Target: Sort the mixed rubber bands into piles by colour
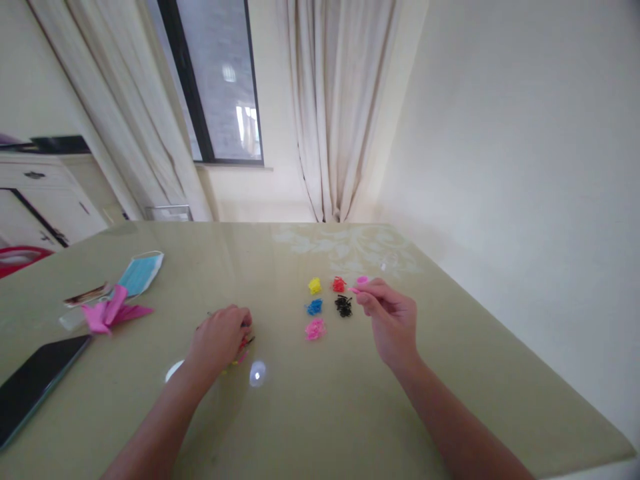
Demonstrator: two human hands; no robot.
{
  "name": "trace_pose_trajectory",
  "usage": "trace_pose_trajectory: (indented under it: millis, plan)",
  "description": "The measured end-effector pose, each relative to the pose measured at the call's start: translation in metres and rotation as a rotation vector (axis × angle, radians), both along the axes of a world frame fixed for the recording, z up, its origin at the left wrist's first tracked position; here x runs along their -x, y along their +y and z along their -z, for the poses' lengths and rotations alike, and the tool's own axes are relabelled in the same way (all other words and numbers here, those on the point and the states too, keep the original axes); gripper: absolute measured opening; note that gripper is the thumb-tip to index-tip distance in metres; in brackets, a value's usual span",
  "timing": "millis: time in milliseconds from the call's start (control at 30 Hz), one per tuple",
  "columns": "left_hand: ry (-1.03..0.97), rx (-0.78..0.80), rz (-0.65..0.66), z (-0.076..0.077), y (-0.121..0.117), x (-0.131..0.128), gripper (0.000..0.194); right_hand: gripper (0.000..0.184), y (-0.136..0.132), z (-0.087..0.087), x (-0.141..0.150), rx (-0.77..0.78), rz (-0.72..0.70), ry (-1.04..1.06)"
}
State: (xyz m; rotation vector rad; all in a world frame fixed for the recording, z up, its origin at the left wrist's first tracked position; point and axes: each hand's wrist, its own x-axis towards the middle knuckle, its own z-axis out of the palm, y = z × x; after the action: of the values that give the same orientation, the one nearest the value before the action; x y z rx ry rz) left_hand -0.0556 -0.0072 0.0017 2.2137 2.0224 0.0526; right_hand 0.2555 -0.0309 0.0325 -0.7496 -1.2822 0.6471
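Colored pieces (244,343), small and thin, lie in a loose mix on the table (310,420) beneath the fingers of the left hand (219,337), with red, black, yellow and pink ends peeping out. That hand is bent palm-down, and from where I stand its fingertips are hidden, so I can't tell whether it grips any of them.

Farther to the person's right sit 5 sorted heaps, each of 1 color. The yellow heap (315,286) and the red heap (339,284) are farthest off; the blue heap (315,307) and the black heap (343,306) come just nearer, and the pink heap (315,329) is closest to the person.

The right hand (391,321) is raised beside the black heap, thumb and forefinger pinched together on a pink piece (353,290). A round pink thing (362,280) shows just behind those fingers, partly covered.

Over on the left I see a dark phone (40,383), a folded pink shape (114,312) and a blue face mask (143,274). Pale curtains (340,100) hang beyond the table.
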Motion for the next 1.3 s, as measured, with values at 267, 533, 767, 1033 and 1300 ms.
trace_pose_trajectory:
  millis: [267,533,767,1033,1300]
  plan:
    - [-0.030,-0.018,-0.029,0.000,0.003,-0.008,0.019,0.011,-0.004,-0.004,0.000,-0.070,-0.005,-0.037]
    - [-0.129,-0.046,-0.034,-0.002,0.005,-0.013,0.022,0.012,0.011,0.022,0.005,0.010,0.009,-0.479]
    - [-0.181,-0.054,-0.034,-0.001,0.008,-0.008,0.019,0.017,0.022,0.053,0.015,0.104,-0.045,-0.834]
    - [-0.197,-0.078,-0.096,-0.008,0.003,-0.011,0.028,0.011,0.023,0.051,0.011,0.139,-0.049,-0.849]
    - [-0.883,-0.088,0.021,-0.009,0.005,-0.024,0.026,0.016,0.010,0.042,0.020,0.088,-0.069,-0.711]
